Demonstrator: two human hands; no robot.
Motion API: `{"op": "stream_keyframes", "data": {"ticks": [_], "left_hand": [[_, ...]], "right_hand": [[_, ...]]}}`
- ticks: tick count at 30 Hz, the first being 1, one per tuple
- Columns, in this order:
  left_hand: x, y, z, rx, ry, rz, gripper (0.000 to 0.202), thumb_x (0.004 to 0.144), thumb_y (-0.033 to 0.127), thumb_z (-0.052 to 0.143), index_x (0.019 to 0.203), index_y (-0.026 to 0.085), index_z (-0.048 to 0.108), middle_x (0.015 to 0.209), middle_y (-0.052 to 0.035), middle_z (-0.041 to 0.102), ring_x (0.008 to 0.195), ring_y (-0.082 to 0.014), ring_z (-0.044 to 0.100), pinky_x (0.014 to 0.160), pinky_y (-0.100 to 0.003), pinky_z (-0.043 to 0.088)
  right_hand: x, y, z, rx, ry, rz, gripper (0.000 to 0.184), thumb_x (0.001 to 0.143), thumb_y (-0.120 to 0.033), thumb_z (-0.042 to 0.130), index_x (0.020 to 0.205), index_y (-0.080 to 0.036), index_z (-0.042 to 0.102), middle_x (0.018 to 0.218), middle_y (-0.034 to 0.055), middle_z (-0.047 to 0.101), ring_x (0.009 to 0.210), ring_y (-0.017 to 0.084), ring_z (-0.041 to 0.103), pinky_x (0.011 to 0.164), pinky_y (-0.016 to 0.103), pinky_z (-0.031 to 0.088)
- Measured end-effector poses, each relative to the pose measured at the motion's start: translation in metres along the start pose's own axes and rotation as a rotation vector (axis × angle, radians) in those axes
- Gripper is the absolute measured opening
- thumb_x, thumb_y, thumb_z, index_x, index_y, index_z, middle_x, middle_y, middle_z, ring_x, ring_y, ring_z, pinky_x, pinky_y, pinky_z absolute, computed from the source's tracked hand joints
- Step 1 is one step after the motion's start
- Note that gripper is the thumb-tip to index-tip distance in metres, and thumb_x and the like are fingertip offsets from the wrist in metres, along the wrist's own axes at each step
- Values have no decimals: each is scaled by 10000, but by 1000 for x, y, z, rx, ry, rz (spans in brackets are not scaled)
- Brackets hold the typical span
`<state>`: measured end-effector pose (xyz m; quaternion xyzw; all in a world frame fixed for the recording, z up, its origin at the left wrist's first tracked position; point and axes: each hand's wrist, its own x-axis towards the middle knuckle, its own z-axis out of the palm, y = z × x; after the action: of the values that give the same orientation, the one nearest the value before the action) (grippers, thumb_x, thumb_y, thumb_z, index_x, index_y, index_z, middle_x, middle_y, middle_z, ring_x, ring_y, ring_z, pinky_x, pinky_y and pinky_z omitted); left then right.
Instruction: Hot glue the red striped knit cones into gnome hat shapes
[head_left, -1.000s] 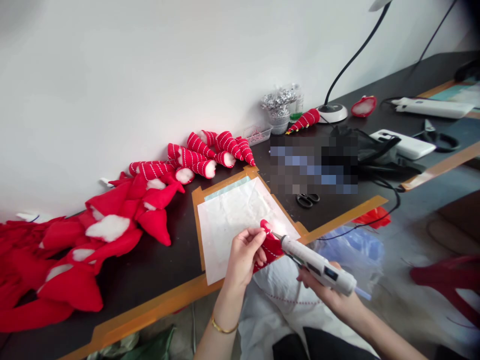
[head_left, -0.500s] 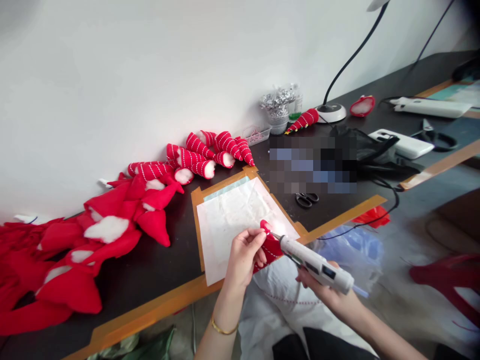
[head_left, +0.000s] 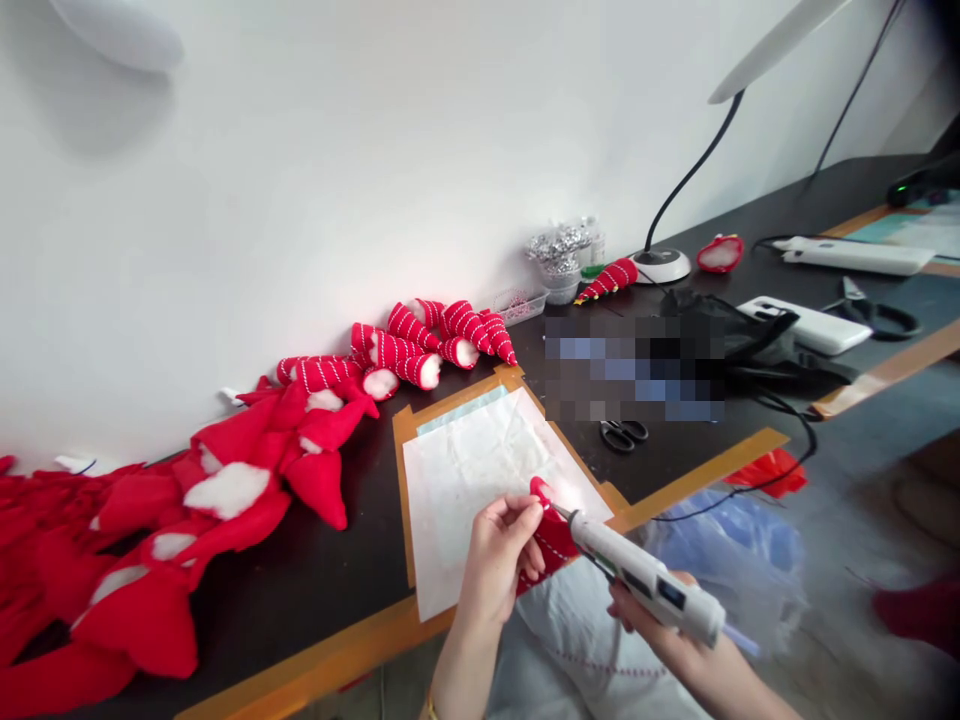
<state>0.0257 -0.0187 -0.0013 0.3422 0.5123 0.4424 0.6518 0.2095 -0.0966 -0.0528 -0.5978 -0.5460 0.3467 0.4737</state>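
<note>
The left hand sits low at the centre of the frame, its fingers pinched narrowly around a red striped cone, with a small red bit at the cone's tip. The right hand is at lower right, its fingers closed around the grip of a white glue gun, whose nozzle is just beside the tip. The cone is held above the lower edge of a sheet of white paper, taped down in orange on the dark table.

Along the wall, a cluster of striped, stuffed cones lies at centre left. A heap of plain red pieces with white stuffing showing lies at lower left, without stripes. One cone with small trim lies apart near a lamp base, beside a cup of silver tinsel. Scissors lie just above the paper. Nothing stands between the nozzle and the cone.
</note>
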Motion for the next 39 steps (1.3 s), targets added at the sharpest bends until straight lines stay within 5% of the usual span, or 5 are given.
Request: {"op": "stream_keyframes", "data": {"ticks": [8, 18, 22, 27, 39], "left_hand": [[-3, 5, -1, 91, -32, 4, 502, 695, 576, 814, 893, 159, 617, 433, 46, 561, 324, -71, 429, 345, -159, 297], [19, 53, -10, 756, -261, 444, 227, 910, 292, 629, 1102, 239, 738, 1273, -91, 668, 648, -114, 609, 644, -256, 488], [28, 59, -9, 847, -380, 467, 126, 896, 266, 641, 827, 196, 720, 1006, -58, 731, 792, -172, 623, 741, -268, 457], [35, 41, -16, 655, -169, 252, 290, 887, 469, 647, 829, 186, 632, 549, 52, 534, 468, -110, 446, 481, -226, 333], [41, 28, -17, 425, -131, 233, 439, 855, 591, 650, 730, 172, 608, 551, 36, 532, 493, -103, 458, 501, -230, 345]], "right_hand": [[-1, 17, 5, 143, 97, 145, 413, 731, -602, 717, 537, -239, 681, 517, 75, 713, 460, 272, 699, 414, 304, 579], [39, -15, 23, 267, 116, 56, 265, 740, -453, 748, 803, -209, 668, 739, 48, 738, 587, 209, 703, 587, 298, 605], [60, -10, 30, 319, 38, 28, 213, 766, -383, 749, 831, -199, 665, 756, 36, 725, 690, 205, 705, 658, 284, 583], [89, -12, 24, 348, 108, 18, 241, 797, -411, 717, 886, -201, 638, 846, 45, 730, 768, 207, 697, 737, 305, 576], [32, -11, 15, 91, -166, -112, 314, 931, -390, 608, 678, -219, 537, 544, -13, 614, 453, 158, 574, 502, 274, 471]]}}
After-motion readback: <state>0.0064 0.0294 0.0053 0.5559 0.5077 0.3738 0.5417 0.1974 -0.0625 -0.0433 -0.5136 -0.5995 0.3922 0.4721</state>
